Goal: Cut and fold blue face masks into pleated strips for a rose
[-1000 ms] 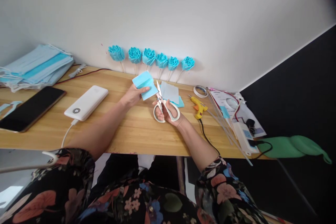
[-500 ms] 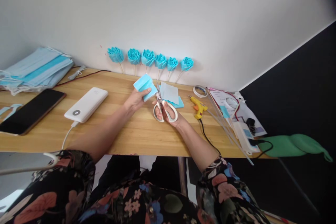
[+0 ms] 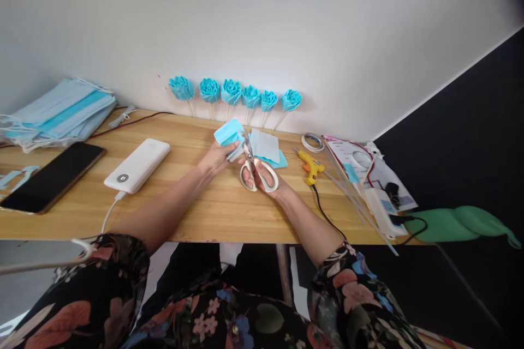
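Head view shows your left hand (image 3: 216, 156) pinching a folded blue mask piece (image 3: 229, 132) above the wooden table (image 3: 213, 207), your right hand (image 3: 262, 177) gripping white-handled scissors (image 3: 254, 169) whose blades meet it; cut blue sheets (image 3: 267, 148) lie just behind.

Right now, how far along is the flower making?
Six blue flowers on sticks already lean against the wall. In hand: the left hand holds a folded blue piece while the right hand cuts it with scissors. A stack of masks remains uncut.
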The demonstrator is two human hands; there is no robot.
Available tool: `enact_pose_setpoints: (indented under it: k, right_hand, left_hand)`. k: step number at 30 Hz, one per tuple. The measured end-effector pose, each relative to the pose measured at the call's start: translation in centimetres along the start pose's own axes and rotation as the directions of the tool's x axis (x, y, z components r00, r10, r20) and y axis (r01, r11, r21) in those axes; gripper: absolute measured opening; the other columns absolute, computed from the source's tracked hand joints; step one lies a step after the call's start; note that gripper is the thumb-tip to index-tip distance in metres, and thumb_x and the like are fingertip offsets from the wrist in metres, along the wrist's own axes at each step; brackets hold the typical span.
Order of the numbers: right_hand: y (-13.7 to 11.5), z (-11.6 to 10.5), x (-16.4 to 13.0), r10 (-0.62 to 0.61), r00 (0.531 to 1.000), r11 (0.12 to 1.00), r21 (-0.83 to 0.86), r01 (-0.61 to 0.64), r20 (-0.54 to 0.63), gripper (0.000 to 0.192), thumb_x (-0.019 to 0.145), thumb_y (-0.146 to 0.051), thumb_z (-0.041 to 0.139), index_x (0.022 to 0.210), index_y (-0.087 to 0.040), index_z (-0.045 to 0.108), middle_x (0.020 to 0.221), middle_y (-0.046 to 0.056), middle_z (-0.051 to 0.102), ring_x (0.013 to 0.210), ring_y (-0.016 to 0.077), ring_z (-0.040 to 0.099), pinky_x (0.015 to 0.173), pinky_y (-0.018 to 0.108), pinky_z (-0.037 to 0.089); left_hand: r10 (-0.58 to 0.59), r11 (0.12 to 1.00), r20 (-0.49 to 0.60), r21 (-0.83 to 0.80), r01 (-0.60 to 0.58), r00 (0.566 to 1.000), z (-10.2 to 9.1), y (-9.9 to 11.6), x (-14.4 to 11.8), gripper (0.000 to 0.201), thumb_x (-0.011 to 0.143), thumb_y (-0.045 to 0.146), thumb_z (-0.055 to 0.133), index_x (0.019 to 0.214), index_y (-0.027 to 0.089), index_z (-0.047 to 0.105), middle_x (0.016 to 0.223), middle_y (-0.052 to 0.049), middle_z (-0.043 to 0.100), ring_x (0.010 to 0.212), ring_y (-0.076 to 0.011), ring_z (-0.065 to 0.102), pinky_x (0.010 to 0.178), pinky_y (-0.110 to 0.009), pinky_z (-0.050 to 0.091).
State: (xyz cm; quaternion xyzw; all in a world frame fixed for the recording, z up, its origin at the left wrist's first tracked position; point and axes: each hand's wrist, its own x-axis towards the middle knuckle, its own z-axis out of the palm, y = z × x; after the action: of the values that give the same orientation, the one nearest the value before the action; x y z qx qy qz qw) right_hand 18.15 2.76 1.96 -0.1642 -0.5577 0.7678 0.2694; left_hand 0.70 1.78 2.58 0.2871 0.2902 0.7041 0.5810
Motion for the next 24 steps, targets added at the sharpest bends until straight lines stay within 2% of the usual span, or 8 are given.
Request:
enact_pose_setpoints:
  k: [5, 10, 18, 24]
  right_hand:
    - [-0.2, 0.0, 0.0, 0.009, 1.0, 1.0, -0.011, -0.009, -0.018, 0.06, 0.081, -0.068, 0.066, 0.11, -0.016, 0.062, 0.067, -0.003, 0.056, 0.05, 0.0093, 0.047, 0.045, 0.024, 0.035]
    - [-0.2, -0.5, 0.2, 0.052, 0.999, 0.998, 0.032, -0.052, -0.011, 0.064, 0.08, -0.072, 0.064, 0.108, -0.015, 0.062, 0.063, -0.004, 0.055, 0.047, 0.0093, 0.047, 0.043, 0.024, 0.035]
    - [-0.5, -0.6, 0.2, 0.08, 0.997, 0.996, 0.049, -0.079, -0.013, 0.066, 0.08, -0.071, 0.065, 0.111, -0.013, 0.063, 0.057, -0.006, 0.053, 0.043, 0.0085, 0.046, 0.041, 0.022, 0.035]
    - [-0.9, -0.1, 0.1, 0.071, 0.997, 0.997, 0.027, -0.071, -0.026, 0.064, 0.079, -0.069, 0.068, 0.108, -0.013, 0.062, 0.057, -0.006, 0.054, 0.043, 0.0081, 0.044, 0.04, 0.022, 0.033]
  left_hand:
    - [-0.003, 1.0, -0.004, -0.01, 0.002, 1.0, -0.1, -0.3, 0.1, 0.037, 0.065, 0.016, 0.088, 0.096, 0.02, 0.068, 0.084, 0.001, 0.073, 0.081, -0.0158, 0.069, 0.089, -0.031, 0.053]
    - [0.03, 0.999, -0.058, -0.019, -0.031, 0.998, -0.6, -0.1, 0.4, 0.052, 0.063, 0.014, 0.088, 0.11, 0.02, 0.067, 0.098, -0.002, 0.076, 0.093, -0.0171, 0.07, 0.094, -0.032, 0.053]
    - [-0.011, 0.999, -0.068, -0.032, 0.009, 0.998, -1.0, 0.9, 0.3, 0.047, 0.065, 0.025, 0.09, 0.106, 0.017, 0.069, 0.108, -0.005, 0.075, 0.102, -0.0197, 0.07, 0.098, -0.034, 0.053]
    - [-0.041, 0.999, -0.063, -0.018, 0.04, 0.997, -1.0, 0.7, 0.3, 0.05, 0.06, 0.017, 0.091, 0.106, 0.019, 0.07, 0.101, -0.002, 0.076, 0.097, -0.018, 0.07, 0.095, -0.031, 0.053]
